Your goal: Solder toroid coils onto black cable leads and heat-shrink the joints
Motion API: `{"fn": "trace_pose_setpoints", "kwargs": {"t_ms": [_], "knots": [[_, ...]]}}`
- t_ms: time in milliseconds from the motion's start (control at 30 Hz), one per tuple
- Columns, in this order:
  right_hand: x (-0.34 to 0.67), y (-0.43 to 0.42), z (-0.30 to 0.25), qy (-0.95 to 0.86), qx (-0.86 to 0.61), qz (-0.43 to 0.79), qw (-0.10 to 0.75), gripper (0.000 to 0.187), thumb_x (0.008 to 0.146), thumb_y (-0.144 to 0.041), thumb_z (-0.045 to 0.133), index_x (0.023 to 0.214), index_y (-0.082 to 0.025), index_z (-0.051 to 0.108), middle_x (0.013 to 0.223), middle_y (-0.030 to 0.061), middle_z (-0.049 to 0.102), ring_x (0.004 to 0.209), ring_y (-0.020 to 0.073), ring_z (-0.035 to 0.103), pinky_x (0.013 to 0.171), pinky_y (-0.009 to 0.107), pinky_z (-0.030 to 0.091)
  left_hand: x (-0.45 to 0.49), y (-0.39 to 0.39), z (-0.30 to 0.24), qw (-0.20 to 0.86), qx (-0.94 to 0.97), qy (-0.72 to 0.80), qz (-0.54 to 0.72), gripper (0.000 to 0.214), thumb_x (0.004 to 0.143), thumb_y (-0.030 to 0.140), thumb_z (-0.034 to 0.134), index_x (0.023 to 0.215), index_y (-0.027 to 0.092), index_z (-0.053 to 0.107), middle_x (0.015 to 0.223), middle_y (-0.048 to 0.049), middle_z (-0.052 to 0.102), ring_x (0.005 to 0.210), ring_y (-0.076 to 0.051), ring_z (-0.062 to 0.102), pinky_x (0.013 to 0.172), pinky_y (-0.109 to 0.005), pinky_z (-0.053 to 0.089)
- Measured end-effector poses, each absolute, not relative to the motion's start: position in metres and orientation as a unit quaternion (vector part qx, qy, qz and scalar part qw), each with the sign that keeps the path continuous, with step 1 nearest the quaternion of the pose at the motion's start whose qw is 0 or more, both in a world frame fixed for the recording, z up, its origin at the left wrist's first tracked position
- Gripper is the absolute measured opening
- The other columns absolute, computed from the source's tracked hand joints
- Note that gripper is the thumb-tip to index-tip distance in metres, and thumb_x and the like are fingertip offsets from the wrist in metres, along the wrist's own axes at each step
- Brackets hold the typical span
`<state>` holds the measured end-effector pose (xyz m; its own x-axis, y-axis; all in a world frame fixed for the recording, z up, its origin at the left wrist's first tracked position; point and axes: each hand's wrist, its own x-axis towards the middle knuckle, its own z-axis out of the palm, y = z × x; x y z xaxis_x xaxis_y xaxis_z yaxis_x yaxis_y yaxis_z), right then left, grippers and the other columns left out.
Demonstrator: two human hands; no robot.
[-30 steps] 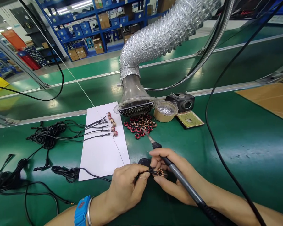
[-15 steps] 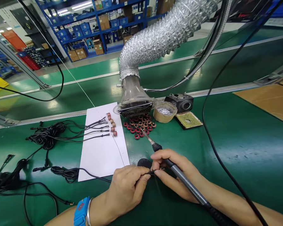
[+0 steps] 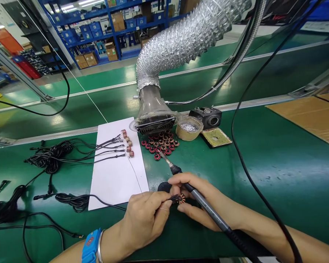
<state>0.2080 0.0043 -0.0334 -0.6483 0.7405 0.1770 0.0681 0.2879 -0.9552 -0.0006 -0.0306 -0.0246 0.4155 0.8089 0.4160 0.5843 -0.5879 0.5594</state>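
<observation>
Grey soldering iron [image 3: 205,206] in my right hand [image 3: 197,193], fingers wrapped, tip pointing up-left; left fingers [image 3: 160,215] clamped on black cable [image 3: 174,199] by copper coil [image 3: 182,198].

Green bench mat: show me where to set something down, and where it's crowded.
Best patch: the bare green mat between the soldering iron and the black cable, below the yellow sponge pad. A second lies right of that cable, beneath the cardboard sheet. Crowded: the coil pile under the fume extractor nozzle, and the black cable bundles at left.
</observation>
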Motion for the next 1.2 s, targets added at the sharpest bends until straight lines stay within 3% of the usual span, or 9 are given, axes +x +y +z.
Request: {"fn": "trace_pose_setpoints", "kwargs": {"t_ms": [267, 733, 967, 1200], "knots": [[0.205, 0.003, -0.037, -0.686, -0.259, 0.601, 0.319, 0.054, 0.085, -0.004, 0.050, 0.131, -0.031, 0.036, 0.106, 0.0034, 0.053, 0.090, 0.0105, 0.060, 0.078, 0.024, 0.055, -0.002, -0.032, -0.024, 0.150, 0.831, 0.412, 0.343, 0.012, 0.089, 0.014, 0.053, 0.098, 0.015, 0.061, 0.070, -0.0005, 0.069, 0.056, -0.013, 0.064, 0.054, -0.024, 0.046], [0.203, 0.003, -0.035, -0.810, -0.255, 0.313, 0.425, 0.038, 0.080, -0.004, 0.058, 0.115, -0.019, 0.051, 0.086, 0.0010, 0.062, 0.071, 0.0084, 0.058, 0.067, 0.018, 0.050, -0.001, -0.031, -0.025, 0.183, 0.828, 0.431, 0.307, 0.015, 0.091, 0.016, 0.049, 0.098, 0.016, 0.062, 0.073, -0.0017, 0.069, 0.060, -0.014, 0.065, 0.057, -0.024, 0.046], [0.200, 0.002, -0.033, -0.831, -0.241, 0.261, 0.429, 0.038, 0.080, -0.002, 0.052, 0.114, -0.017, 0.050, 0.084, 0.0027, 0.060, 0.067, 0.0106, 0.053, 0.062, 0.022, 0.048, 0.000, -0.029, -0.020, 0.260, 0.806, 0.455, 0.275, 0.021, 0.094, 0.019, 0.043, 0.092, 0.016, 0.064, 0.066, -0.0004, 0.062, 0.056, -0.012, 0.058, 0.054, -0.023, 0.042], [0.197, 0.003, -0.031, -0.823, -0.243, 0.243, 0.453, 0.030, 0.082, -0.003, 0.053, 0.108, -0.018, 0.052, 0.080, 0.0019, 0.061, 0.066, 0.0109, 0.056, 0.062, 0.023, 0.050, 0.000, -0.031, -0.025, 0.256, 0.808, 0.447, 0.287, 0.014, 0.091, 0.018, 0.047, 0.093, 0.017, 0.061, 0.069, -0.0010, 0.065, 0.058, -0.012, 0.060, 0.055, -0.022, 0.043]]}}
